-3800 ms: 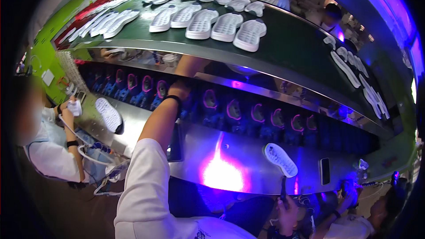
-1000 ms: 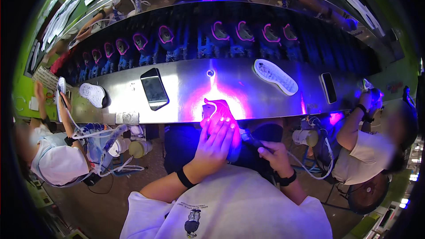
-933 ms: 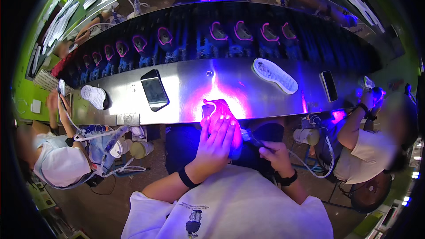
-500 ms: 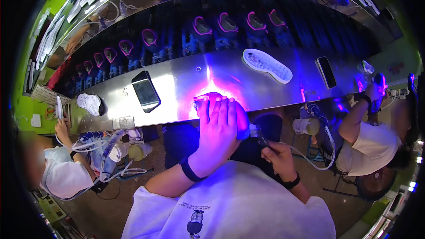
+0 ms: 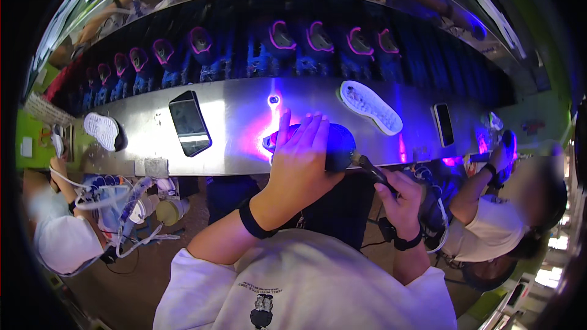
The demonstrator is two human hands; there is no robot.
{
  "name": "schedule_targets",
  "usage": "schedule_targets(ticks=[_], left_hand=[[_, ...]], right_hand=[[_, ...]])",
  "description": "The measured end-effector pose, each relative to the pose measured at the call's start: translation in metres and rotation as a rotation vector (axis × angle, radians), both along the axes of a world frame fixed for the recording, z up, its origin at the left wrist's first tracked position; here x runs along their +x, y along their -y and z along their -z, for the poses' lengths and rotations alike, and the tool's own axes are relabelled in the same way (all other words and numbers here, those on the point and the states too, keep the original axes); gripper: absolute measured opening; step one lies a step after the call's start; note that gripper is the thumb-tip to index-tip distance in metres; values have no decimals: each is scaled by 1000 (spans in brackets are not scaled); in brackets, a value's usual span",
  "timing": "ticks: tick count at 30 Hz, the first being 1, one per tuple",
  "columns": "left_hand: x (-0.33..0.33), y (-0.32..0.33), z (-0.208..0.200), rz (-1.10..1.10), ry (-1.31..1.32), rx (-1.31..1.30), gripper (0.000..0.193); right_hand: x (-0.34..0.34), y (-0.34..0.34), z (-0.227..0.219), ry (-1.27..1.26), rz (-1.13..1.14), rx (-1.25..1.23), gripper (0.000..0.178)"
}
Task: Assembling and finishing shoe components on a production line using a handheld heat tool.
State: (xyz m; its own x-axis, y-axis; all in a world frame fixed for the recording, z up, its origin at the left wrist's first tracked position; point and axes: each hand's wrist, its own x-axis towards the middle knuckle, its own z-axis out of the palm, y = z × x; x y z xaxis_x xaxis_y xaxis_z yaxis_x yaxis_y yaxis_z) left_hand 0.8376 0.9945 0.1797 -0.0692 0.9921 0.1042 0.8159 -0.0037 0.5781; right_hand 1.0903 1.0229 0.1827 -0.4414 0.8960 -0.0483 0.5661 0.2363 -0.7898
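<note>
My left hand lies over a dark shoe at the table's front edge, its fingers stretched across the shoe's side and holding it. Much of the shoe is hidden beneath that hand. My right hand is closed around the dark handle of a brush. The light-coloured brush tip meets the shoe's lower right edge, or comes very near it. Purple-pink light falls on the table just beyond the shoe.
A white shoe sole lies right of the shoe, with a phone farther right. Leftward are a larger phone and another white sole. Several dark shoes line a rack behind the metal table. Co-workers sit on both sides.
The shoe has turned under my left hand, and the strong pink glow on it has faded. My right hand has shifted right and up with the brush. The whole view has moved slightly.
</note>
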Motion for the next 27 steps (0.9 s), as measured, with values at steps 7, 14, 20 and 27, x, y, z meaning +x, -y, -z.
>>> schedule_targets(ticks=[7,14,20,27], left_hand=[[-38,7,5,25,-289,-113,94],[-65,33,3,154,106,-308,105],[-46,50,-11,269,305,-415,111],[-29,56,-13,297,801,-445,105]], right_hand=[[-24,-9,42,-167,47,17,27],[-24,-16,20,-269,160,-480,26],[-25,-28,-16,-335,-21,-499,22],[5,-19,-12,-333,-92,-476,23]])
